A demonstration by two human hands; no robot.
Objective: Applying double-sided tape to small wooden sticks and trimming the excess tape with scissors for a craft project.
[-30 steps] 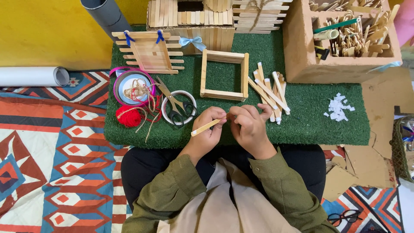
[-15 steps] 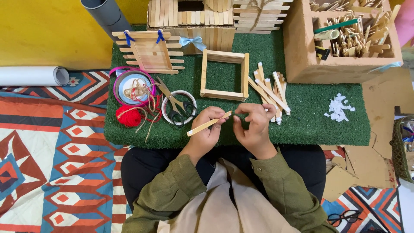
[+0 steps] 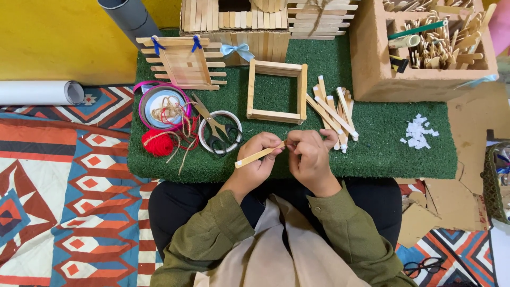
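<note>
Both hands meet above the green bench [image 3: 372, 154]: left hand [image 3: 257, 159] fingers pinch a wooden stick [image 3: 258, 155]; right hand [image 3: 311, 157] fingers curl closed at its end.

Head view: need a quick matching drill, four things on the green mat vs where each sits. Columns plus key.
Things:
1. wooden stick
2. scissors
3. square frame
4. paper scraps

Places:
A. loose on the mat's right part, in front of the big cardboard box
B. held between the left hand and the right hand
C. lying across the white tape ring, beside the red yarn ball
D. flat on the green mat at its middle, left of the loose stick pile

Pairs: 1-B, 2-C, 3-D, 4-A
</note>
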